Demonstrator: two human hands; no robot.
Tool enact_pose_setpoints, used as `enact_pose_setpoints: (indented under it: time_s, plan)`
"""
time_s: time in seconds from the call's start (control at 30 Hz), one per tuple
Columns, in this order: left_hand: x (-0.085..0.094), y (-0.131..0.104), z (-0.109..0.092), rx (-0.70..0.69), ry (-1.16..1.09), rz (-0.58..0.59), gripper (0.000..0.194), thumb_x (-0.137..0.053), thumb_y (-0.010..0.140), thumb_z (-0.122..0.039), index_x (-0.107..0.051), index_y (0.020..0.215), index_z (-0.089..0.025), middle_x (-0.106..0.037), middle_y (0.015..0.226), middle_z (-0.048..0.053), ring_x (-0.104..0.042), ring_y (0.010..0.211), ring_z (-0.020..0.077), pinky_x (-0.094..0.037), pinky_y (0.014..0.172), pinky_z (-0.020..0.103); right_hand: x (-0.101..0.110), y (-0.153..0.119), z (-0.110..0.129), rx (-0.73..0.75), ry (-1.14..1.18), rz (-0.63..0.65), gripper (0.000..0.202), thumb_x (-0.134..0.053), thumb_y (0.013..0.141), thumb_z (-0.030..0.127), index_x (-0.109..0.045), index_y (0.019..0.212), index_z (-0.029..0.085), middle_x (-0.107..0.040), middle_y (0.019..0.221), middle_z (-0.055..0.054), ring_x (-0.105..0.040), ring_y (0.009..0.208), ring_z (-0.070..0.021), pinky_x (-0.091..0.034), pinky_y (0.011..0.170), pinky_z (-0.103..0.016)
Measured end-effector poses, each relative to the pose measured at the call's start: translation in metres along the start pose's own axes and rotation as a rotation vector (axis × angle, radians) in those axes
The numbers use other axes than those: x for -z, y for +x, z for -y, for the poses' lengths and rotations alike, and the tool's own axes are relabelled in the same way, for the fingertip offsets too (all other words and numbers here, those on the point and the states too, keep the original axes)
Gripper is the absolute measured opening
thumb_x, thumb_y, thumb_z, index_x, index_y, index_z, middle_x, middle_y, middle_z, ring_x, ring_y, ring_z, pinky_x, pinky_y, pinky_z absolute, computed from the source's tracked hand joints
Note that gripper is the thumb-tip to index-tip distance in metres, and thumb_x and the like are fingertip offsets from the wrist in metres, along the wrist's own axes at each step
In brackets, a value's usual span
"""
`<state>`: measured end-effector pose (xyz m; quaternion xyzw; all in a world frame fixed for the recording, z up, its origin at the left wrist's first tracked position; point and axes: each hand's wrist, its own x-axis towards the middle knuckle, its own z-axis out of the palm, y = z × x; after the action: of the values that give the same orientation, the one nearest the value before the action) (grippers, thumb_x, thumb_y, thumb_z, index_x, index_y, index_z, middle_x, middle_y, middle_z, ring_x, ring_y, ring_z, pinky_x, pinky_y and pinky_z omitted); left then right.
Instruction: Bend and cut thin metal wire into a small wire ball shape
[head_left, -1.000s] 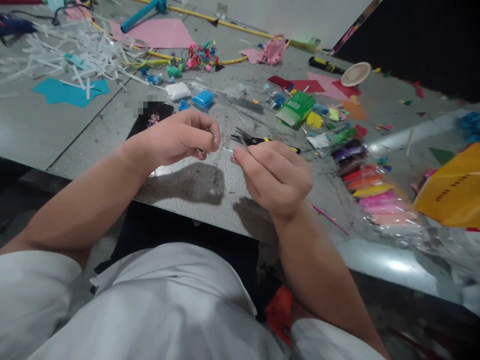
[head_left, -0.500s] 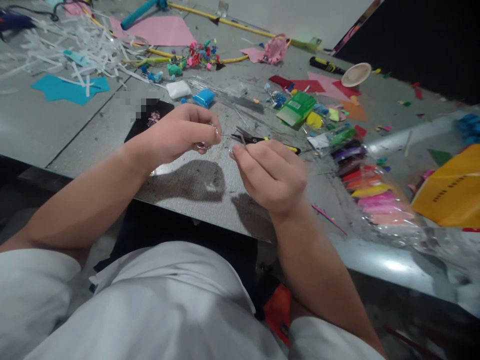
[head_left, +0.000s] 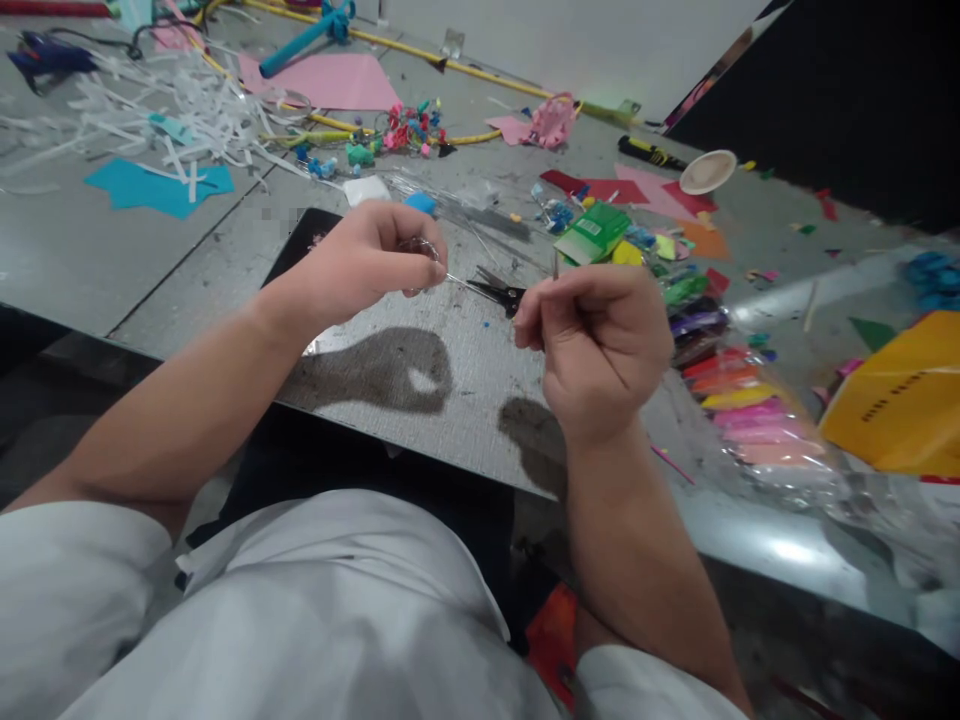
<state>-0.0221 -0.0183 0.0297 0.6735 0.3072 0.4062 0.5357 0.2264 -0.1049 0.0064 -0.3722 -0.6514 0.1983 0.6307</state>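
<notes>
My left hand pinches a small clear ring-like piece between thumb and fingers above the grey table. A thin wire runs from it toward my right hand, which is closed around the wire's other end; a short tip sticks up above the knuckles. Black-bladed scissors lie on the table just behind the gap between my hands, their handles hidden by my right hand.
A clear pack of coloured clay strips lies right of my right hand. A green packet, blue clay, a white block, a black card, paper scraps and an orange envelope surround the work spot.
My right hand has pulled away to the right and turned, so the gap between the hands has widened and the wire is stretched out. The left hand stays roughly in place.
</notes>
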Motion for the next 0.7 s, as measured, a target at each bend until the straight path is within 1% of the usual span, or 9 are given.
enact_pose_setpoints:
  time_s: [0.07, 0.1, 0.13, 0.2, 0.27, 0.37, 0.43, 0.57, 0.7]
  plan:
    - [0.001, 0.001, 0.004, -0.034, -0.016, 0.015, 0.023, -0.096, 0.088, -0.021, -0.075, 0.079, -0.022, -0.062, 0.076, 0.001, -0.056, 0.072, 0.0148, -0.043, 0.070, 0.033, -0.004, 0.003, 0.005, -0.160, 0.100, -0.008, 0.060, -0.098, 0.098, 0.088, -0.066, 0.103, 0.038, -0.074, 0.075, 0.008, -0.067, 0.056, -0.0174, -0.050, 0.050, -0.031]
    - [0.001, 0.001, 0.006, -0.051, -0.031, 0.026, 0.023, -0.096, 0.087, -0.022, -0.074, 0.079, -0.023, -0.062, 0.076, 0.001, -0.056, 0.073, 0.0151, -0.043, 0.070, 0.033, -0.005, 0.006, 0.008, -0.250, 0.149, 0.034, 0.070, -0.103, 0.090, 0.091, -0.061, 0.101, 0.037, -0.072, 0.071, 0.010, -0.063, 0.052, -0.0169, -0.046, 0.047, -0.029]
    - [0.002, 0.002, 0.008, -0.067, -0.046, 0.039, 0.024, -0.097, 0.086, -0.024, -0.075, 0.078, -0.023, -0.063, 0.076, 0.002, -0.056, 0.073, 0.0154, -0.043, 0.070, 0.034, -0.005, 0.009, 0.011, -0.340, 0.194, 0.105, 0.074, -0.107, 0.084, 0.091, -0.058, 0.100, 0.037, -0.071, 0.068, 0.011, -0.061, 0.049, -0.0162, -0.044, 0.045, -0.028]
    - [0.002, 0.004, 0.012, -0.099, -0.075, 0.078, 0.024, -0.099, 0.082, -0.027, -0.076, 0.077, -0.024, -0.065, 0.075, 0.002, -0.057, 0.072, 0.0158, -0.042, 0.069, 0.034, -0.004, 0.013, 0.018, -0.492, 0.246, 0.269, 0.072, -0.112, 0.082, 0.082, -0.060, 0.098, 0.036, -0.076, 0.068, 0.009, -0.059, 0.045, -0.0150, -0.046, 0.044, -0.029]
    - [0.002, 0.006, 0.016, -0.125, -0.097, 0.127, 0.025, -0.102, 0.080, -0.030, -0.078, 0.075, -0.024, -0.067, 0.073, 0.002, -0.058, 0.070, 0.0161, -0.041, 0.067, 0.034, -0.001, 0.016, 0.022, -0.582, 0.250, 0.381, 0.060, -0.114, 0.083, 0.069, -0.067, 0.095, 0.034, -0.082, 0.072, 0.005, -0.064, 0.046, -0.0156, -0.051, 0.046, -0.030]
    - [0.000, 0.008, 0.018, -0.144, -0.123, 0.196, 0.031, -0.108, 0.079, -0.035, -0.079, 0.074, -0.024, -0.069, 0.069, 0.003, -0.059, 0.066, 0.0169, -0.043, 0.064, 0.035, 0.001, 0.015, 0.024, -0.602, 0.263, 0.433, 0.039, -0.111, 0.085, 0.045, -0.075, 0.090, 0.032, -0.086, 0.075, 0.002, -0.072, 0.051, -0.0176, -0.057, 0.049, -0.031]
    - [-0.001, 0.008, 0.018, -0.136, -0.124, 0.224, 0.035, -0.112, 0.080, -0.038, -0.080, 0.075, -0.024, -0.069, 0.068, 0.002, -0.058, 0.064, 0.0168, -0.045, 0.062, 0.035, 0.000, 0.013, 0.023, -0.590, 0.275, 0.424, 0.030, -0.107, 0.085, 0.036, -0.078, 0.086, 0.032, -0.088, 0.075, 0.002, -0.073, 0.052, -0.0177, -0.060, 0.049, -0.031]
    - [-0.004, 0.007, 0.018, -0.124, -0.155, 0.221, 0.041, -0.113, 0.085, -0.042, -0.078, 0.075, -0.023, -0.067, 0.066, 0.001, -0.059, 0.061, 0.0161, -0.050, 0.061, 0.035, 0.001, 0.012, 0.023, -0.598, 0.266, 0.375, 0.027, -0.108, 0.080, 0.033, -0.080, 0.080, 0.032, -0.087, 0.074, 0.003, -0.073, 0.051, -0.0175, -0.060, 0.047, -0.031]
    - [-0.003, 0.008, 0.022, -0.125, -0.234, 0.181, 0.043, -0.112, 0.086, -0.042, -0.074, 0.075, -0.023, -0.065, 0.069, 0.000, -0.060, 0.065, 0.0147, -0.051, 0.064, 0.033, 0.004, 0.012, 0.023, -0.550, 0.320, 0.374, 0.024, -0.109, 0.078, 0.027, -0.085, 0.078, 0.032, -0.087, 0.074, 0.003, -0.080, 0.058, -0.0190, -0.060, 0.048, -0.029]
